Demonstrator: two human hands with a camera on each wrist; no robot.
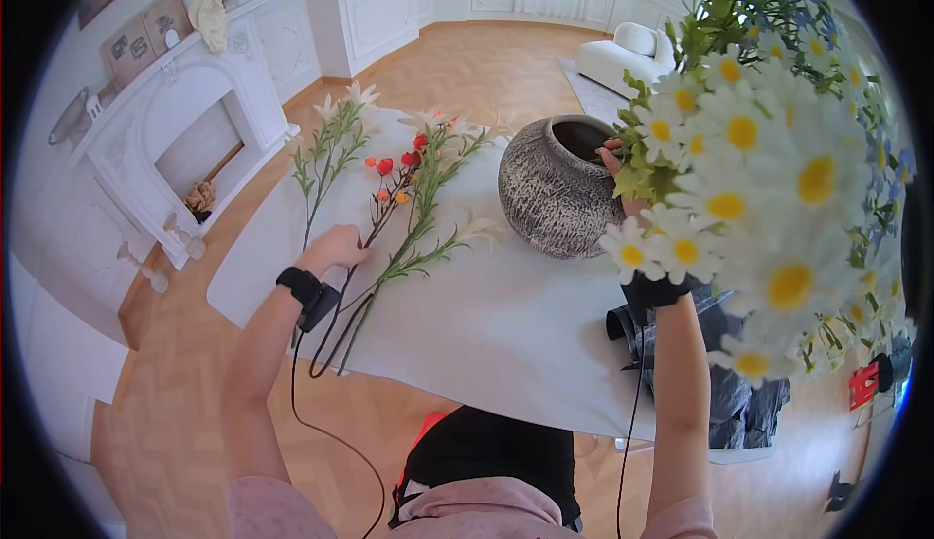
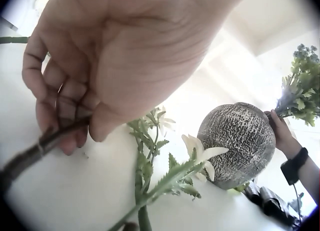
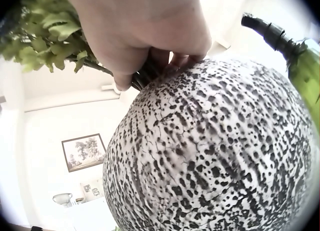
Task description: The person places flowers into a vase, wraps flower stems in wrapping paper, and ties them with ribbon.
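The left hand (image 1: 336, 250) pinches a dark brown stem (image 2: 65, 133) between thumb and fingers; in the head view this stem belongs to the spray with red and orange blooms (image 1: 385, 165). White lily stems (image 1: 425, 198) lie beside it on the table. At the mouth of the black-and-white textured vase (image 1: 556, 194), the right hand (image 1: 632, 189) grips the stems of a large bunch of daisies (image 1: 739, 150) and blue flowers. In the right wrist view its fingers (image 3: 172, 58) are curled round dark stems at the rim of the vase (image 3: 215, 151); the stem ends are hidden.
The white table (image 1: 486, 315) carries another white-flowered stem (image 1: 326, 155) at its left. Crumpled black wrapping (image 1: 739, 403) lies at the right edge. In the right wrist view, a green bottle-like object (image 3: 306, 73) stands behind the vase. Cables hang from both wrists.
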